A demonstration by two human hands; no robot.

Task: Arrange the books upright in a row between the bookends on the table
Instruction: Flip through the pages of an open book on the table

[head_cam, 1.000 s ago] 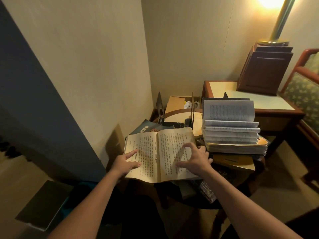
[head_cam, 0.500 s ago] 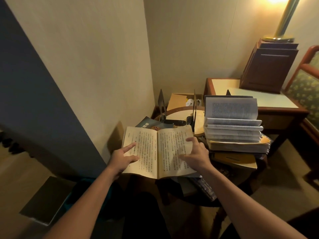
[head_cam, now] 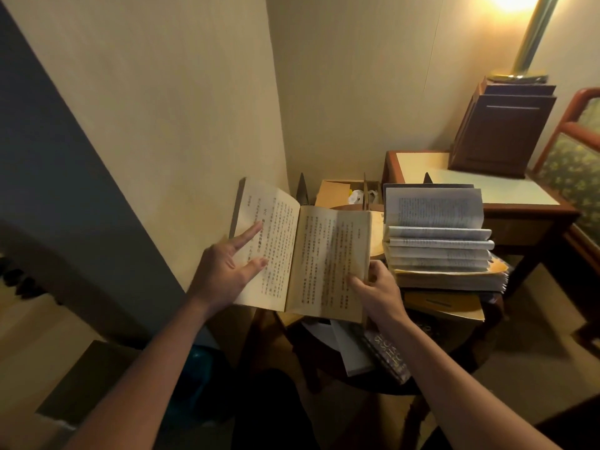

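Yellowed open book point(head_cam: 303, 254), grip of left hand point(head_cam: 220, 274) spread on one page, right hand point(head_cam: 378, 293) pinching the other's edge.

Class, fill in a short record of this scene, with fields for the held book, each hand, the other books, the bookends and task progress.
Held book: open book, pages facing the camera, left half tilted up
Left hand: straight fingers against the left page
Right hand: grips the right edge, thumb on the page
Other books: stack of open books lying on the round table
Bookends: upright behind the held book
Progress: no book seen standing upright yet
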